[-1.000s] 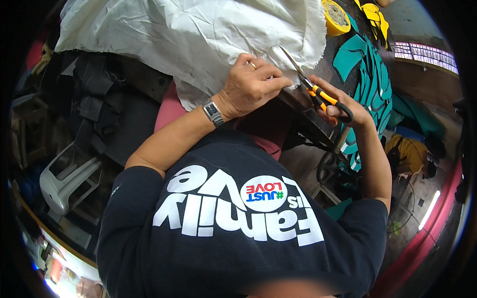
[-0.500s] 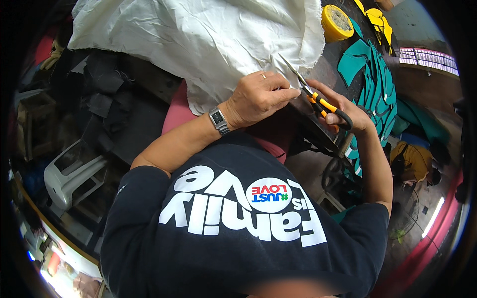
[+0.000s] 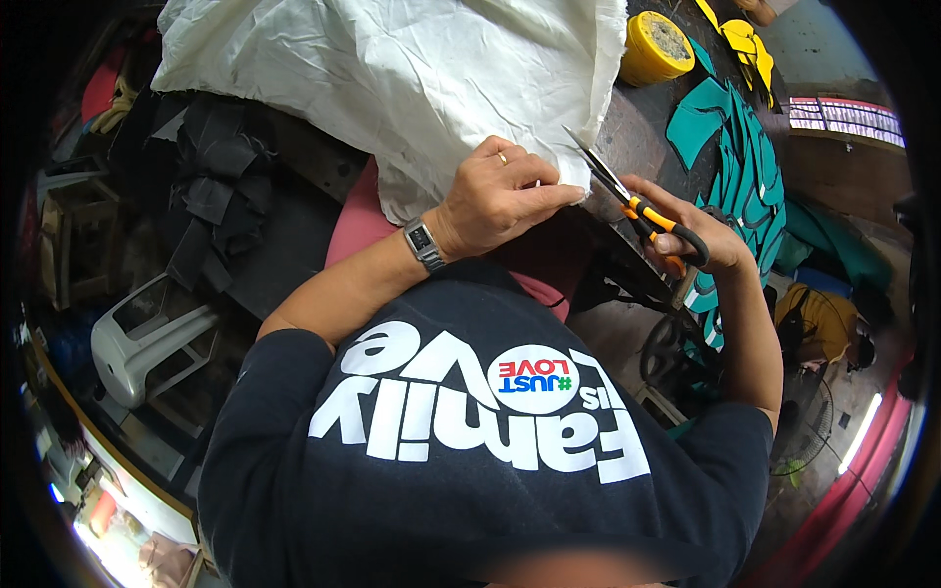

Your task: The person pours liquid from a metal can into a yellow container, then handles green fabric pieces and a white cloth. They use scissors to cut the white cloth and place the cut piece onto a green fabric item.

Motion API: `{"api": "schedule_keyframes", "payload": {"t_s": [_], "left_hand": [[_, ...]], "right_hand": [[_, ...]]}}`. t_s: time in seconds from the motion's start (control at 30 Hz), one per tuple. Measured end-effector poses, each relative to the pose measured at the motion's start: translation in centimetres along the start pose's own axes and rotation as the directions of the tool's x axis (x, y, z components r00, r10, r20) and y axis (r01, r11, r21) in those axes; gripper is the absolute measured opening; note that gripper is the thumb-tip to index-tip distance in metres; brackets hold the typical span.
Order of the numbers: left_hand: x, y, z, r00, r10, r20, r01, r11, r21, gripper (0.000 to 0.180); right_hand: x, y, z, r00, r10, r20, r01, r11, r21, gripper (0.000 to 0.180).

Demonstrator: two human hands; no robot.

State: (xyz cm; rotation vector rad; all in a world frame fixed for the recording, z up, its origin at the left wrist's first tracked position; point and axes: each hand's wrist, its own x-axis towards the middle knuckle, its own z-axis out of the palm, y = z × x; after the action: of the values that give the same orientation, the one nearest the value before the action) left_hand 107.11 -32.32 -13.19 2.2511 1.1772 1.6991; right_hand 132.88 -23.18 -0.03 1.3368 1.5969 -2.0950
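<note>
A large sheet of white cloth (image 3: 392, 78) spreads over the table, its near edge hanging toward my lap. My left hand (image 3: 500, 196) pinches the cloth's near right corner between thumb and fingers. Just right of it, my right hand (image 3: 701, 235) grips a pair of scissors (image 3: 642, 208) by black and orange handles. The slim metal blades are slightly parted and point up and left, beside the cloth's right edge. Whether they touch the cloth I cannot tell.
Right of the cloth stand a round yellow tub (image 3: 655, 47) and overlapping green cut pieces (image 3: 730, 176), with yellow pieces (image 3: 750, 49) beyond. Dark fabric scraps (image 3: 221, 181) lie at left, above a white plastic chair (image 3: 147, 338). A standing fan (image 3: 809, 436) is at lower right.
The scissors and my right hand have shifted slightly right and down, away from my left hand. The cloth's right edge has moved left with the held corner still pinched.
</note>
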Motion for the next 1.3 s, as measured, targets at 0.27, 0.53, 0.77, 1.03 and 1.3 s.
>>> {"api": "schedule_keyframes", "payload": {"t_s": [0.27, 0.53, 0.77, 1.03, 1.3], "left_hand": [[-0.6, 0.0, -0.5, 1.000, 0.002, -0.004, -0.002, 1.000, 0.000, 0.036], [-0.7, 0.3, -0.5, 1.000, 0.026, 0.001, -0.026, 0.997, -0.077, 0.036], [-1.0, 0.2, -0.7, 0.999, 0.033, -0.016, -0.034, 0.997, -0.075, 0.034], [-1.6, 0.7, -1.4, 0.999, 0.044, -0.020, -0.046, 0.995, -0.092, 0.033], [-1.5, 1.0, -2.3, 0.999, 0.047, -0.018, -0.048, 0.996, -0.076, 0.031]], "right_hand": [[-0.6, -0.6, 0.7, 0.999, 0.042, -0.006, -0.042, 0.999, -0.021, 0.100], [1.1, -1.9, 2.1, 0.997, 0.068, -0.042, -0.069, 0.997, -0.019, 0.098], [0.5, -2.0, 2.4, 0.998, 0.037, -0.051, -0.037, 0.999, -0.012, 0.095], [1.7, -2.4, 2.7, 0.993, 0.114, 0.017, -0.114, 0.993, 0.015, 0.096], [3.9, -2.2, 3.9, 0.999, -0.039, -0.026, 0.040, 0.999, 0.026, 0.096]]}}
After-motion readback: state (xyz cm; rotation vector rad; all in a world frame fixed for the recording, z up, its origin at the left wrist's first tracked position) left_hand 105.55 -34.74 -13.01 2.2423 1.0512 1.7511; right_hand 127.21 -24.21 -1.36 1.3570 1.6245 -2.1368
